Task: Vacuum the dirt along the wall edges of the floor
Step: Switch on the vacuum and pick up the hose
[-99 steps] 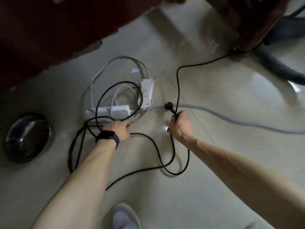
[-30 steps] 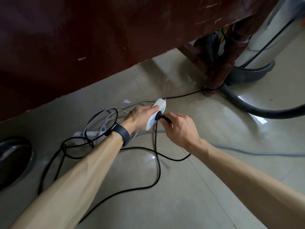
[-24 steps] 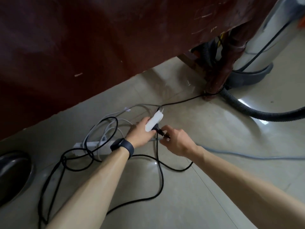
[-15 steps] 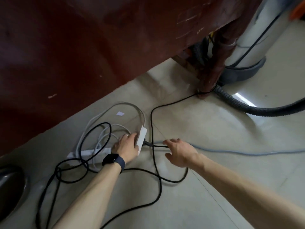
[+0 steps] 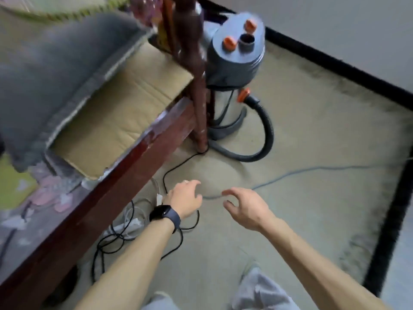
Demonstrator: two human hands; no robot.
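A canister vacuum cleaner (image 5: 234, 70) with a grey lid, orange knobs and a steel body stands beside the bed post. Its black ribbed hose (image 5: 266, 135) curls over the floor. The black power cord (image 5: 178, 163) runs from the post to a white power strip (image 5: 159, 199) by the bed. Above the floor, my left hand (image 5: 185, 199), with a dark watch on the wrist, hangs with loose fingers and holds nothing. My right hand (image 5: 243, 205) hovers beside it, fingers spread, empty. Dark dirt (image 5: 357, 90) lines the floor along the black skirting (image 5: 335, 63).
A dark red wooden bed frame (image 5: 125, 175) with cardboard and a grey blanket fills the left. A second white strip with tangled cords (image 5: 125, 227) lies near it. A thin blue-grey cable (image 5: 312, 170) crosses the floor. My shoes show at the bottom edge.
The plug went into the white power strip, and both hands let go and lifted away. The view has risen from the floor under the bed up to the room and vacuum cleaner.
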